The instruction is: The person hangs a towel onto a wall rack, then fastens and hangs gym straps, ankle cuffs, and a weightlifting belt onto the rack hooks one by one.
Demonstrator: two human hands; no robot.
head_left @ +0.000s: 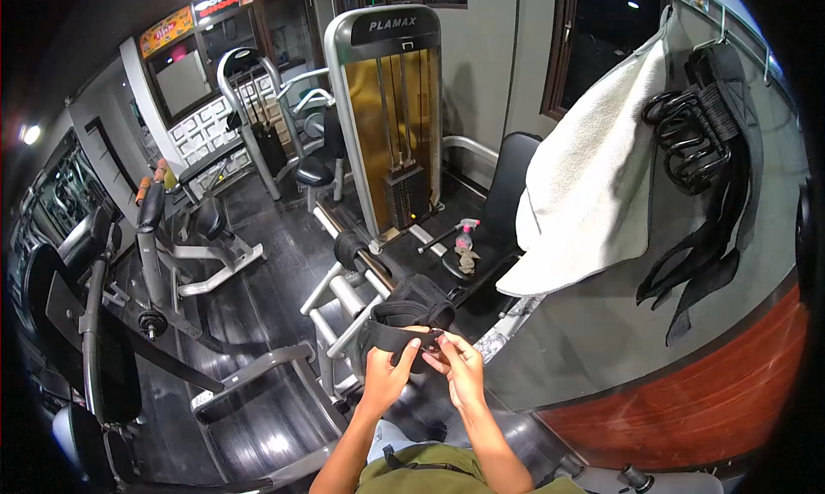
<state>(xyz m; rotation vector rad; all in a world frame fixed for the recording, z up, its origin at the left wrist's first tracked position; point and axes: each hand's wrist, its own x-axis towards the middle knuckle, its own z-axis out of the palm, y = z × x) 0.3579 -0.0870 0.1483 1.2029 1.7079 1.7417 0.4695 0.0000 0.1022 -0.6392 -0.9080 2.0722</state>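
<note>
A black padded strap (391, 335), looped round on itself, is held up in front of my body. My left hand (391, 374) is closed on its near left side, the thumb pressed on top. On the right, my right hand (460, 369) pinches the strap's end, close to a small shiny part that I cannot make out. The fingertips of both hands are almost together. Behind the strap stands a grey metal frame (344, 292) with a bar across it.
A white towel (593, 167) and several black straps (718, 159) hang on the right wall. A spray bottle (466, 234) and a cloth (467, 262) rest on a machine seat. The PLAMAX weight machine (384, 26) stands ahead; more gym machines (206, 228) fill the left.
</note>
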